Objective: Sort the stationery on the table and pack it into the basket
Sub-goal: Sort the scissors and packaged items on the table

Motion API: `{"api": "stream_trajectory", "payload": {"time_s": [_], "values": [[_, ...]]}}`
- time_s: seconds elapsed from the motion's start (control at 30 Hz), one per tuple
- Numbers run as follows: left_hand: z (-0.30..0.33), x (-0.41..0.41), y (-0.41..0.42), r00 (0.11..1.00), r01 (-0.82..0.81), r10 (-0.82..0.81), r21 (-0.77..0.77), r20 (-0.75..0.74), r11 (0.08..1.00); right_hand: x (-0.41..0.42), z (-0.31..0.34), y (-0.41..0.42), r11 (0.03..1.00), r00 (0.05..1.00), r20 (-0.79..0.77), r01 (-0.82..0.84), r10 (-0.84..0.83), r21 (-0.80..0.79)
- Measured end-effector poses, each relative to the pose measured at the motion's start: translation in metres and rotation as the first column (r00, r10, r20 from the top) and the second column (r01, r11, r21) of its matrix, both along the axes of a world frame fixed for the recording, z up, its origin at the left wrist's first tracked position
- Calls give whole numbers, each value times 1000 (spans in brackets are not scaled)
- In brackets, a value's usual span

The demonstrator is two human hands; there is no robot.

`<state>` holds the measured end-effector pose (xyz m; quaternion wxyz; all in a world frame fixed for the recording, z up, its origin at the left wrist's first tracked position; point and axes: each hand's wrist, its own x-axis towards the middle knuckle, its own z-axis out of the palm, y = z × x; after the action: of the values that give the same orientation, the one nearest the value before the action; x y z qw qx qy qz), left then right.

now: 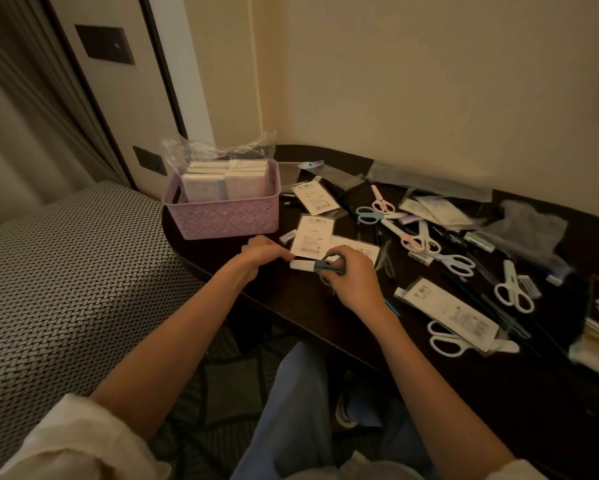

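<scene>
Gripping green scissors [330, 265], right hand [351, 278]; left hand [261, 252] seemingly pinches their white sheath near table [291, 299] edge.

Two bare forearms enter from the lower edge of the frame and converge toward the centre. The left hand [261, 252] and right hand [351, 275] are uncovered: no gloves, rings, watch or bracelets are visible. Each arm is bare from wrist to above the elbow. At the lower left corner, a cream or off-white sleeve [80, 441] of loose, creased fabric is pushed up on the left arm. A matching light sleeve edge [519, 471] appears at the lower right. Between the arms, at lower centre, the legs are covered by light blue trousers [291, 410] with soft folds.
</scene>
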<state>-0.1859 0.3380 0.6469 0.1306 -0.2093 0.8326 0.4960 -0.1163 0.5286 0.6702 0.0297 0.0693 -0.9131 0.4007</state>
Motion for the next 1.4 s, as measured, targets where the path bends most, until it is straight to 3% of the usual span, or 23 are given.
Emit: {"api": "stream_trajectory", "payload": {"time_s": [0.07,0.13,0.27,0.43,0.53,0.8,1.1,1.3,1.4], "values": [[3,7,1,1000,22,-22,0,-21,1000,7,4,11,998,1000,17,20,-19,-67],[14,20,7,996,12,-4,101,-86,995,12,6,22,983,997,69,53,-41,-175],[33,36,20,935,16,65,224,-350,975,24,13,38,886,982,25,179,-186,-427],[49,63,39,705,-80,-55,-157,-707,984,45,14,39,804,964,-113,134,-242,-579],[54,81,46,593,-169,-88,-230,-800,958,55,8,35,770,970,-92,119,-225,-627],[45,97,66,616,-37,-123,-185,-778,982,63,-10,27,641,986,31,129,-163,-756],[23,84,87,693,31,-215,-270,-688,962,57,-14,28,604,974,31,163,-222,-780],[13,84,86,774,128,-180,-129,-607,983,53,-24,29,575,958,64,220,-279,-788],[10,86,86,772,232,-253,-112,-583,966,51,-26,30,539,947,91,252,-307,-803]]}}
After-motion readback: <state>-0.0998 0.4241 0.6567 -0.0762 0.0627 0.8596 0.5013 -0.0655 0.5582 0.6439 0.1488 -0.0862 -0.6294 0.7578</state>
